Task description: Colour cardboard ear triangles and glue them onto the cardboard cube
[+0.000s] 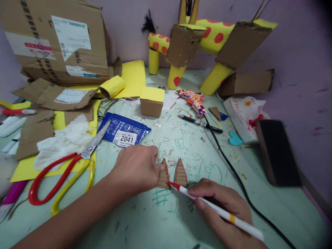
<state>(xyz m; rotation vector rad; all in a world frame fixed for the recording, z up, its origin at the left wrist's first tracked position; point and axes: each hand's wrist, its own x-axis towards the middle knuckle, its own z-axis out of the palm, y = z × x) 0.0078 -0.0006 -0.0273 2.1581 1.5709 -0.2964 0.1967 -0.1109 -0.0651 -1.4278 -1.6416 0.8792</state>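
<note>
Two small pointed cardboard pieces lie on the pale green table (269, 207). My left hand (137, 167) has its fingers closed, pinching the left cardboard piece (163, 176) down on the table. The right cardboard piece (181, 173) lies loose just beside it. My right hand (220, 211) grips a white marker (220, 212) with a red tip. The tip touches the lower edge of the left piece.
Red and yellow scissors (64, 176) lie at the left on yellow paper. A blue packet (124, 130), a cardboard cube (151, 101), a black pen (199, 123), a patterned glue gun (194, 100) with black cable and a dark phone (277, 152) surround the hands. A cardboard giraffe (197, 41) stands behind.
</note>
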